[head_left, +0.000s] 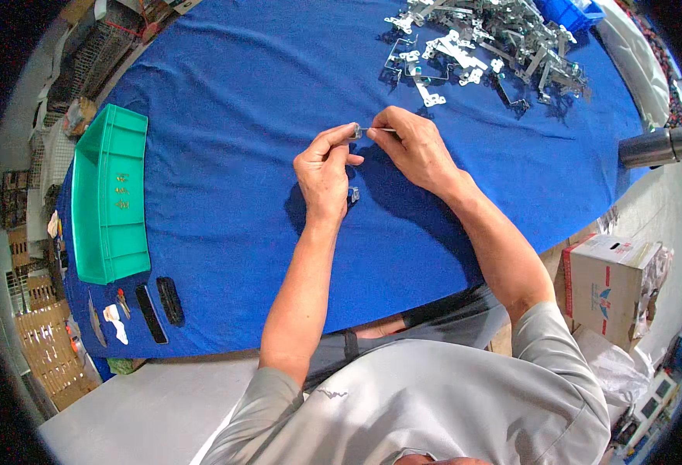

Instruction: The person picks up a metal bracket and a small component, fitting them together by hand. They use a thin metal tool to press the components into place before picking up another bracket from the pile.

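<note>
Over the blue cloth, my left hand (324,175) is closed around a small metal bracket (357,134). One end of it shows at the thumb and forefinger; a metal piece (353,194) below the palm looks like its other end, but the fingers hide what lies between. My right hand (417,149) pinches a thin metal wire or pin (375,129) between thumb and forefinger. Its tip points left and meets the bracket's end, or comes very close to it. A heap of silvery metal brackets (504,46) with bent wires lies beyond my right hand.
A green plastic tray (96,209) with several small brass-coloured parts stands at the left. Near it lie a black phone-like slab (151,314) and a black case (170,301). A blue bin (569,14) is at the far right, a steel flask (655,148) at the right edge.
</note>
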A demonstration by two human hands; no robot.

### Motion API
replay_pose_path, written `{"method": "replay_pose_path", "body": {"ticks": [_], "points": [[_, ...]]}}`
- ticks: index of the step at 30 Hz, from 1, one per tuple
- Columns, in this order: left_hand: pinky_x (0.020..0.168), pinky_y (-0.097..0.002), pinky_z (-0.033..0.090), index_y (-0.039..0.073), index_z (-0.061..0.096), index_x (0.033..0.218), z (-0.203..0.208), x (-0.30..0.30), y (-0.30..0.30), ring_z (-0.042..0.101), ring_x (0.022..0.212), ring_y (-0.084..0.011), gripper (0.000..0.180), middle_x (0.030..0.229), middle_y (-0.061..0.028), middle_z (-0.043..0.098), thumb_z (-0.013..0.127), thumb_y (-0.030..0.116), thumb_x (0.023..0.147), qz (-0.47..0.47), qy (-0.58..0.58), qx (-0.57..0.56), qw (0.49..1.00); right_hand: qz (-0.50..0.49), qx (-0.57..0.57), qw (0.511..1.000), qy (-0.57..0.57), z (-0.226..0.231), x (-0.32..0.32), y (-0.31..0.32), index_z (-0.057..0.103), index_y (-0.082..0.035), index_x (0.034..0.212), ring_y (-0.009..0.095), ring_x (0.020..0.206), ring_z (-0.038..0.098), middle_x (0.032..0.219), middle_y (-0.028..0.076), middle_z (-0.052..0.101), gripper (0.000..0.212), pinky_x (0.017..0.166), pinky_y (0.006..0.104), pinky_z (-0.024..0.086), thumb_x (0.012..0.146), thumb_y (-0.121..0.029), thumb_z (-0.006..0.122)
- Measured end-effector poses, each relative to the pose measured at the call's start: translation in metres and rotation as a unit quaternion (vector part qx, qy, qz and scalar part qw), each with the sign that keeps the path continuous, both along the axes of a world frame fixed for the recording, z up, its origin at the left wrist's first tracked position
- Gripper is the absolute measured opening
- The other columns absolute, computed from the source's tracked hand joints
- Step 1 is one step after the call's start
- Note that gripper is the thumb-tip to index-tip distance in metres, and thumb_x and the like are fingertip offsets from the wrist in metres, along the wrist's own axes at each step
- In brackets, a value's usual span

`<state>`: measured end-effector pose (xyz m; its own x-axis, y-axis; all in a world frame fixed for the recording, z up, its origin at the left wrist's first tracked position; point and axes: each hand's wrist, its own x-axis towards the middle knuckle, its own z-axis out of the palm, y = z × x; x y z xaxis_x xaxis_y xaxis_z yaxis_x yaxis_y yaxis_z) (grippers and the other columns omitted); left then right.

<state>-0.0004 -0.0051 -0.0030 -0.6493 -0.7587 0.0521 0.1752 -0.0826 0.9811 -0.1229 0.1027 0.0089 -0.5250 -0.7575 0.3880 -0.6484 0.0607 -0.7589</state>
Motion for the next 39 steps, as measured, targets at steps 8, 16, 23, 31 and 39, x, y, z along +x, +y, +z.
{"method": "replay_pose_path", "body": {"ticks": [8, 16, 23, 31, 39], "points": [[0.064, -0.0262, 0.059, -0.001, 0.073, 0.102, 0.0012, -0.0004, 0.0013, 0.066, 0.089, -0.0154, 0.028, 0.104, -0.0118, 0.069, 0.051, -0.011, 0.088, -0.002, 0.001, -0.004, 1.0, -0.008, 0.054, 0.998, 0.025, -0.0005, -0.0021, 0.0016, 0.06, -0.003, 0.09, 0.037, 0.074, 0.064, 0.081, 0.017, 0.063, 0.019, 0.062, 0.0443, 0.049, 0.091, -0.021, 0.064], [0.064, -0.0263, 0.059, -0.001, 0.073, 0.102, 0.0004, 0.0006, 0.0005, 0.066, 0.089, -0.0156, 0.028, 0.104, -0.0118, 0.069, 0.051, -0.01, 0.088, 0.005, -0.003, 0.004, 1.0, -0.004, 0.035, 0.999, -0.001, 0.0011, -0.0002, 0.001, 0.059, -0.003, 0.088, 0.036, 0.072, 0.063, 0.079, 0.017, 0.062, 0.019, 0.061, 0.0453, 0.048, 0.091, -0.021, 0.064], [0.064, -0.0262, 0.059, -0.002, 0.073, 0.102, 0.0005, 0.0007, 0.0003, 0.066, 0.09, -0.0159, 0.027, 0.104, -0.0124, 0.069, 0.051, -0.009, 0.088, 0.002, -0.004, 0.007, 1.0, 0.008, 0.002, 1.0, 0.02, -0.0005, -0.0012, 0.0011, 0.058, -0.004, 0.09, 0.035, 0.075, 0.063, 0.082, 0.015, 0.062, 0.017, 0.062, 0.0443, 0.049, 0.09, -0.019, 0.064], [0.063, -0.0254, 0.059, -0.002, 0.072, 0.103, -0.0009, 0.0005, -0.001, 0.066, 0.088, -0.0155, 0.027, 0.103, -0.0117, 0.069, 0.051, -0.009, 0.088, 0.004, 0.0, 0.005, 1.0, 0.004, 0.0, 1.0, 0.023, 0.0041, 0.0009, 0.0013, 0.059, -0.005, 0.091, 0.034, 0.074, 0.062, 0.083, 0.013, 0.06, 0.013, 0.062, 0.042, 0.049, 0.088, -0.016, 0.066], [0.06, -0.0241, 0.059, -0.001, 0.072, 0.104, 0.0016, 0.0001, 0.0008, 0.066, 0.087, -0.0146, 0.028, 0.104, -0.0114, 0.069, 0.05, -0.009, 0.089, -0.009, 0.012, 0.023, 1.0, 0.003, -0.028, 0.999, 0.02, 0.0062, 0.002, 0.0028, 0.061, -0.005, 0.091, 0.032, 0.072, 0.062, 0.081, 0.012, 0.059, 0.01, 0.061, 0.0403, 0.049, 0.087, -0.013, 0.066]]}}
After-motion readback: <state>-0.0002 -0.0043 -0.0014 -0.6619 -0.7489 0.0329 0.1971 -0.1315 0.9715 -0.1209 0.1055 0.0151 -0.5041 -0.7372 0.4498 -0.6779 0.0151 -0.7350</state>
